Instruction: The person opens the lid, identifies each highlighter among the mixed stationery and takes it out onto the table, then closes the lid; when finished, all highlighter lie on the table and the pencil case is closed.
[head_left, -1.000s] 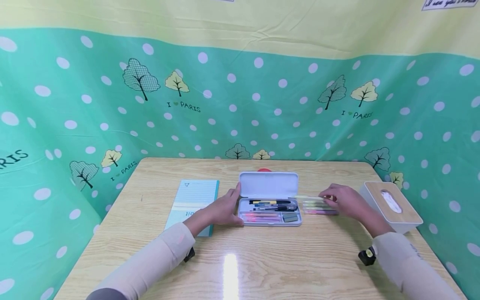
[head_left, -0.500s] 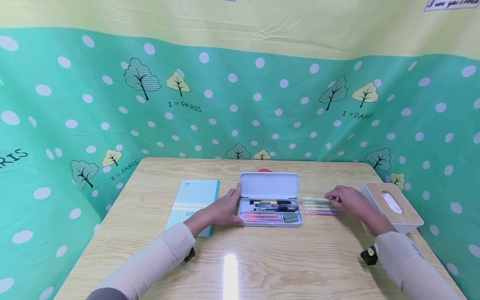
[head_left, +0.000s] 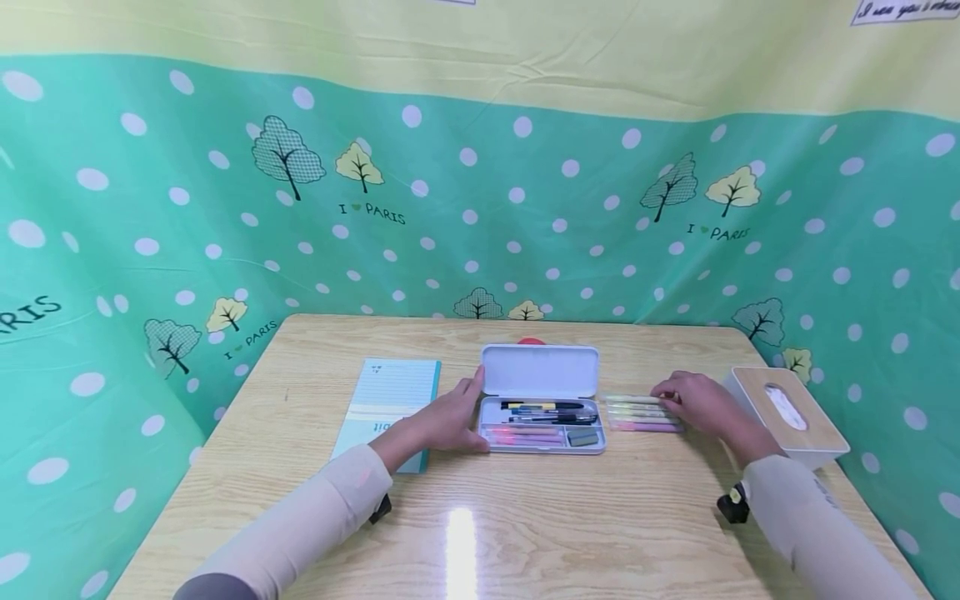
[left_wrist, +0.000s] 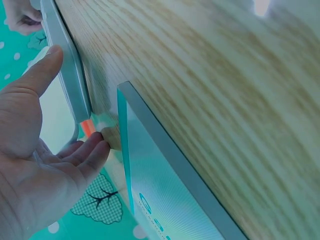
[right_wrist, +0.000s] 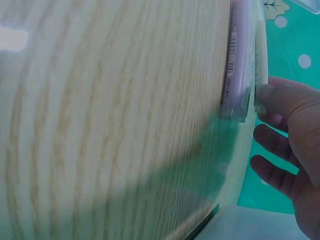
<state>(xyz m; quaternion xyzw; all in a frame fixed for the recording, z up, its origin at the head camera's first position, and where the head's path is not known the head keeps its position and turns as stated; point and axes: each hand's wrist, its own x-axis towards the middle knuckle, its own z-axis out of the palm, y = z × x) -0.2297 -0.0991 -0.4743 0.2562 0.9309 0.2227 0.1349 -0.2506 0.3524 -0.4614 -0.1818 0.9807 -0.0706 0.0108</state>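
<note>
An open white pencil case [head_left: 538,372] stands mid-table with its lid up. Inside lie several dark pens [head_left: 551,414], pink pens [head_left: 525,436] and a grey eraser [head_left: 582,437]. My left hand [head_left: 450,417] holds the case at its left end, thumb along the front wall in the left wrist view, other fingers by the lid and partly hidden. To the right, several pastel highlighters [head_left: 645,425] lie side by side in a clear plastic sleeve. With thumb and index finger my right hand [head_left: 693,406] pinches the end of a pale yellow highlighter [right_wrist: 261,55] at the row's far side.
A light blue notebook [head_left: 390,392] lies left of the case, partly under my left forearm. The white tissue box [head_left: 787,408] with a wooden top stands beside my right hand. A red object [head_left: 532,341] shows behind the lid. Patterned curtain [head_left: 480,208] surrounds the wooden table.
My right hand has shifted slightly right, drawing the pale yellow highlighter along until it lines up with the others. The left hand and the pencil case have stayed in place.
</note>
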